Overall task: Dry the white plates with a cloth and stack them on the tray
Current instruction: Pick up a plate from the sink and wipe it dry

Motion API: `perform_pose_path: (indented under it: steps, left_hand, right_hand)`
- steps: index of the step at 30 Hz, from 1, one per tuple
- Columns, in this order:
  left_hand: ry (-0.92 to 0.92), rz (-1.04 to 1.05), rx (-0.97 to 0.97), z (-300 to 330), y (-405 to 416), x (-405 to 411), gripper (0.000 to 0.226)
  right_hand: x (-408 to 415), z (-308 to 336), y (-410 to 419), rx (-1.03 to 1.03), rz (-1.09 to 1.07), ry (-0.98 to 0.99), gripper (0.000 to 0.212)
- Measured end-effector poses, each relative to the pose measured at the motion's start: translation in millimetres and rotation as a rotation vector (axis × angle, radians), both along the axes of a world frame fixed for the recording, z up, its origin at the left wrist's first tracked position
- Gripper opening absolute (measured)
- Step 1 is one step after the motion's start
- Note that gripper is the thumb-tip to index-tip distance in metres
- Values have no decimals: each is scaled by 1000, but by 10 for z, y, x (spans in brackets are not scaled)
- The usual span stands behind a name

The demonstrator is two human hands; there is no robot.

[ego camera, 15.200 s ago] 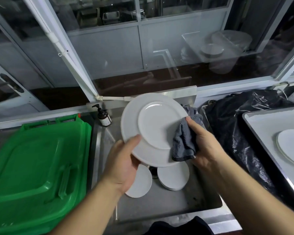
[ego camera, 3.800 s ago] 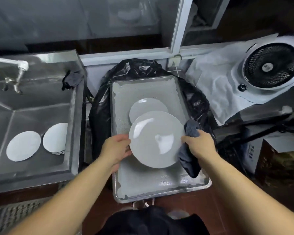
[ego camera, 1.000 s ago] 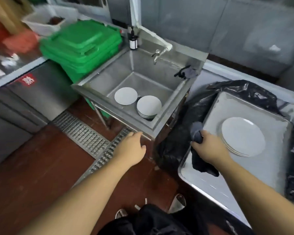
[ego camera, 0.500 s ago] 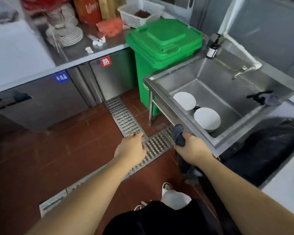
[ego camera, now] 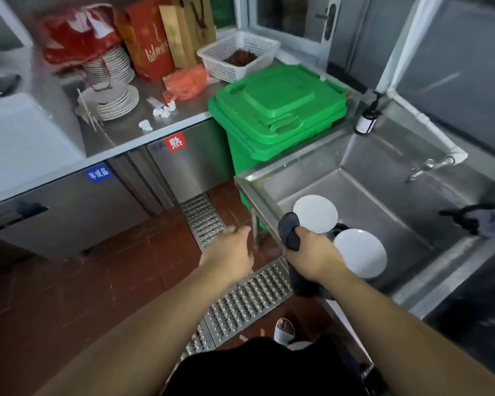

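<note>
stainless steel fills the head view: a deep sink (ego camera: pixel 355 178) with two lots of white plates on its floor, a single plate (ego camera: pixel 315 213) and, just beside it, a short stack (ego camera: pixel 360 252) (how many it holds cannot be told). the right hand (ego camera: pixel 312 257) is clenched round a dark grey cloth (ego camera: pixel 289 231) above the sink's near rim; the left hand (ego camera: pixel 231 252), blurred, hangs released over the red tile floor with nothing in it. the tray is out of sight. readable writing is sparse: a red sticker (ego camera: pixel 175 142) on the steel counter cabinet reads "熟"; a blue sticker (ego camera: pixel 98 172) beside it carries white characters too soft to read; a red carton (ego camera: pixel 149 38) bears pale script, also illegible. a green lidded bin (ego camera: pixel 277 110) stands against the sink, a pump bottle (ego camera: pixel 366 121) on the sink's corner. against half a second ago, the right hand has come over the sink edge, nearer the plates, and the left has drifted little.
</note>
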State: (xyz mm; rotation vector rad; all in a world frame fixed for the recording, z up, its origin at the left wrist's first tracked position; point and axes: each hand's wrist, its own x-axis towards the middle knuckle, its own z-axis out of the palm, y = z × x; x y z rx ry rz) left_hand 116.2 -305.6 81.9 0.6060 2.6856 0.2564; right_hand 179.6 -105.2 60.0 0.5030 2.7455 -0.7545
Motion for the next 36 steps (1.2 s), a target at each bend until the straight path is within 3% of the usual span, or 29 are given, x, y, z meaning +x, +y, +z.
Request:
perform_pose_path:
  steps: [8, 19, 23, 31, 36]
  left_hand:
    - [-27, -98, -56, -23, 1034, -603, 67]
    - [-113, -371, -105, -481, 2069, -1414, 61]
    - [-164, -506, -161, -733, 2405, -1756, 59]
    - [-326, -686, -269, -1280, 2743, -2422, 48]
    - [-418, -711, -334, -1766, 2801, -2671, 57]
  right_hand:
    - [-389, -127, 902, -42, -144, -23, 24]
    - [-553, -461, 1686, -158, -494, -151, 36]
    - [-664, -599, 1831, -184, -673, -182, 31]
    - [-879, -885, 1755, -353, -1091, -246, 44]
    - [-957, -1137, 1661, -444, -1209, -282, 42]
